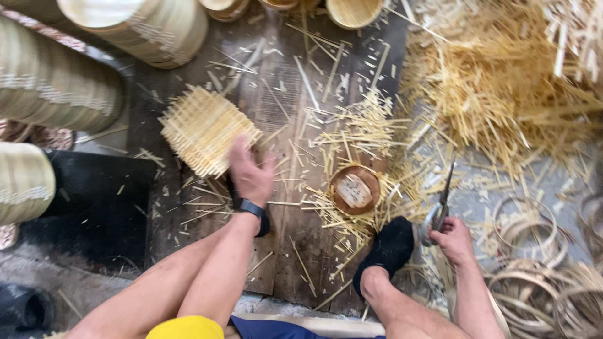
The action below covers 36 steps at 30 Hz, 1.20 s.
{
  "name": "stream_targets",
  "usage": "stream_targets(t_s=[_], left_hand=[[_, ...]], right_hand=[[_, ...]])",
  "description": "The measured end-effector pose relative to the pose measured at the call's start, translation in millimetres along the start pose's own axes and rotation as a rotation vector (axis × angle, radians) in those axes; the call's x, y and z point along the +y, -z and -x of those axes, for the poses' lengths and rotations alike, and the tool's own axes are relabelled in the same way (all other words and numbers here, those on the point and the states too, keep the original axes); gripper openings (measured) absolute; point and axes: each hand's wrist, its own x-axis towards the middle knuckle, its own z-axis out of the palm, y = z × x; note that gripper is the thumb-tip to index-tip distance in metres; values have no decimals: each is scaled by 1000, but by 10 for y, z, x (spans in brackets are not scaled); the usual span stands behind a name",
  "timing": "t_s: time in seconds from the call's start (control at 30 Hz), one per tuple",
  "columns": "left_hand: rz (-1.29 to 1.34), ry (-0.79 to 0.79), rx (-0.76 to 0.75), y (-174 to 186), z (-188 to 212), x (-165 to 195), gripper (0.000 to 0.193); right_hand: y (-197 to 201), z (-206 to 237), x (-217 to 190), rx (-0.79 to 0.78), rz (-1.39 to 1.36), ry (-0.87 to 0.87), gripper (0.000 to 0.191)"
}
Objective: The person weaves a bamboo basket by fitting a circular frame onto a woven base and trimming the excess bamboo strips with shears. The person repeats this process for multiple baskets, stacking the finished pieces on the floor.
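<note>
Scissors (441,207) lie under our right hand (453,240), whose fingers close on the handles, blades pointing away over the straw. Our left hand (251,176), fingers loosely spread, touches the woven bamboo mat (204,130) on the wooden board (295,263), near a small round bamboo frame (355,189).

Left hand (251,172) on the near corner of a woven lattice mat (206,129), flat on a plank floor (282,251). Right of it a small round frame (355,190) (amid loose splints), just beyond a socked foot (389,248). Farther right, right hand (453,240) gripping shears (440,204), apparently resting on the ground; strip heap (502,81) behind, hoops (540,276) to the right.
</note>
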Motion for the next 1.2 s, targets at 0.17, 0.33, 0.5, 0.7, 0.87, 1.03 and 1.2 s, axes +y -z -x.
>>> stream_targets(t_s=[0.17,0.33,0.5,0.7,0.87,1.03,1.2], left_hand=[[169,-410,-594,-736,816,905,102],[84,-282,-458,-1057,1058,1044,72],[203,-477,-418,-1160,942,877,55],[102,-632,-638,-1280,731,790,65],[102,-114,-431,-1211,1037,832,91],[63,-127,-422,-1305,1218,860,98],[63,-219,-490,-1278,1090,723,99]], right_hand=[[-109,253,20,191,331,-163,47],[-135,353,-35,235,441,-38,52],[-130,362,-84,196,472,82,52],[-111,254,-380,52,630,93,59],[-278,44,-583,32,925,245,62],[-433,-146,-646,61,1135,335,60],[-228,-243,-683,-47,1240,349,33]])
